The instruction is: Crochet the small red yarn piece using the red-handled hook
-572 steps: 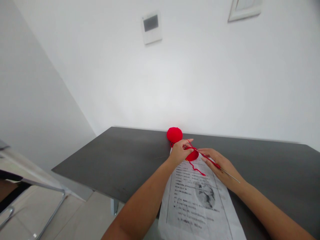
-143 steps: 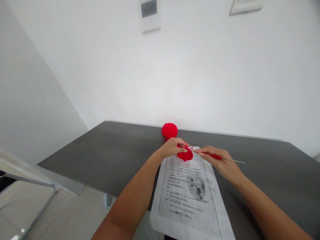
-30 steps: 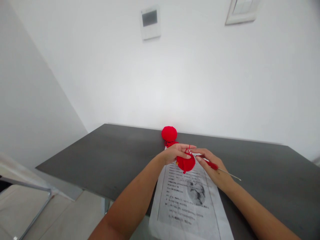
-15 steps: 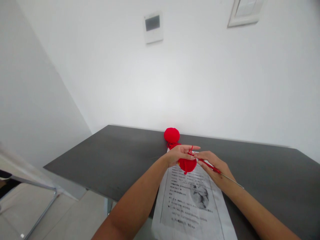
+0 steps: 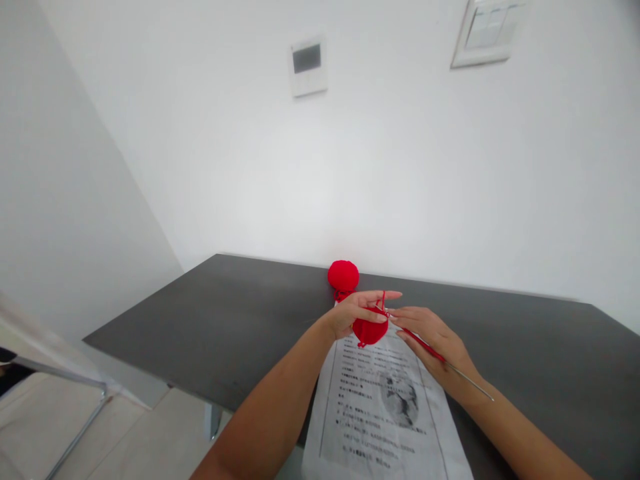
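My left hand point(image 5: 353, 313) pinches a small rounded piece of red crochet work point(image 5: 369, 329), its index finger stretched out with a strand of red yarn point(image 5: 383, 300) over it. In my right hand point(image 5: 433, 337) is a crochet hook point(image 5: 429, 347) with a red grip; its metal shaft runs back past my wrist. The hook's tip meets the yarn at the upper right edge of the work, where the exact loop is too small to make out. Behind my left hand a red ball of yarn point(image 5: 343, 276) sits on the table.
A printed sheet point(image 5: 370, 427) with text and an oval picture lies under my hands, over the front edge of the dark grey table point(image 5: 200, 320). The white wall point(image 5: 400, 167) stands right behind the table. A metal-framed chair point(image 5: 65, 373) is at lower left.
The crochet work has turned and shifted slightly left in my left hand. My right hand with the hook has drawn back a little to the right. The view has tilted slightly upward.
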The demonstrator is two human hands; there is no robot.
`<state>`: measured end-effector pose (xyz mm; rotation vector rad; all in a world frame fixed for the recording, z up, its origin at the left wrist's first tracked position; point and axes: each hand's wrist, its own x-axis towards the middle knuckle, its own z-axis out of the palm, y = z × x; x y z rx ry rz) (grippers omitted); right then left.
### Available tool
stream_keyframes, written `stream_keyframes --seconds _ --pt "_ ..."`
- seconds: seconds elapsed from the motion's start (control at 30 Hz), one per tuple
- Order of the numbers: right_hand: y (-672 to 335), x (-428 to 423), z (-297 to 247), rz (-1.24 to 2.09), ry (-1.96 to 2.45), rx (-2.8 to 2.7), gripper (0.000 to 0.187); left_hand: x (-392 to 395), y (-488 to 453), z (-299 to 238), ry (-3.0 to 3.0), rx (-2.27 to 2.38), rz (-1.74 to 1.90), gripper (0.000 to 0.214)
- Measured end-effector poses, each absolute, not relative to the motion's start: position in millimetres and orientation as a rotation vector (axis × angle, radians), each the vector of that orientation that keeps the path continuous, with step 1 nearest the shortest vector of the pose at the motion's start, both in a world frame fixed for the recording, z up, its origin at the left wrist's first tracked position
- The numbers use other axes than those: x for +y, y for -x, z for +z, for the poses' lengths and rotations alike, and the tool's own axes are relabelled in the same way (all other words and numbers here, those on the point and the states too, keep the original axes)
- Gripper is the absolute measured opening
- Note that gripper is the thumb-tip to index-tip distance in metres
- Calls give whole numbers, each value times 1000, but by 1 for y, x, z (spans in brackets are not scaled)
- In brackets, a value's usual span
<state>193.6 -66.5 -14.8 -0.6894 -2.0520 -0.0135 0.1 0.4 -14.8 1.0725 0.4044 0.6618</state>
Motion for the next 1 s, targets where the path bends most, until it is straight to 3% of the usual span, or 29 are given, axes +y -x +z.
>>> stream_keyframes --seconds 1.0 --pt "-189 -79 -13 233 774 -1901 16 7 16 -10 -1146 419 639 53"
